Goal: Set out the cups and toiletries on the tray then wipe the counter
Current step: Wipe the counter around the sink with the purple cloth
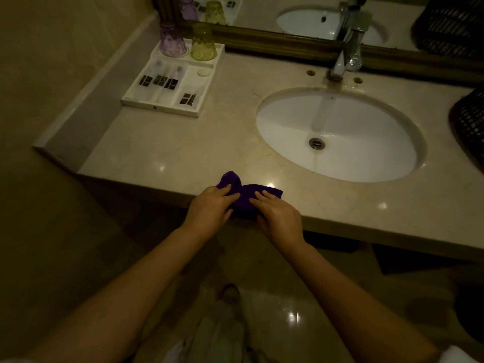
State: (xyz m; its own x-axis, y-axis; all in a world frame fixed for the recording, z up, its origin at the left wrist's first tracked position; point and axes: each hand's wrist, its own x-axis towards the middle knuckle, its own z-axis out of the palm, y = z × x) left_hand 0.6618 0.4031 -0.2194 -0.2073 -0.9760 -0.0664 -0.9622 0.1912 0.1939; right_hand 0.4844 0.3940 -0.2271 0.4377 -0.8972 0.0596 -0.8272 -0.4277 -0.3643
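Note:
A purple cloth lies bunched at the front edge of the beige counter. My left hand grips its left part and my right hand presses on its right part. At the back left stands a white tray. A purple cup and a yellow-green cup stand upside down in its far compartments. Wrapped toiletries lie in the near left compartments, a small packet at the near right, and a round soap behind it.
An oval white sink is set in the counter to the right, with water running from the tap. A dark woven basket stands at the right edge. A mirror runs along the back; a wall closes the left.

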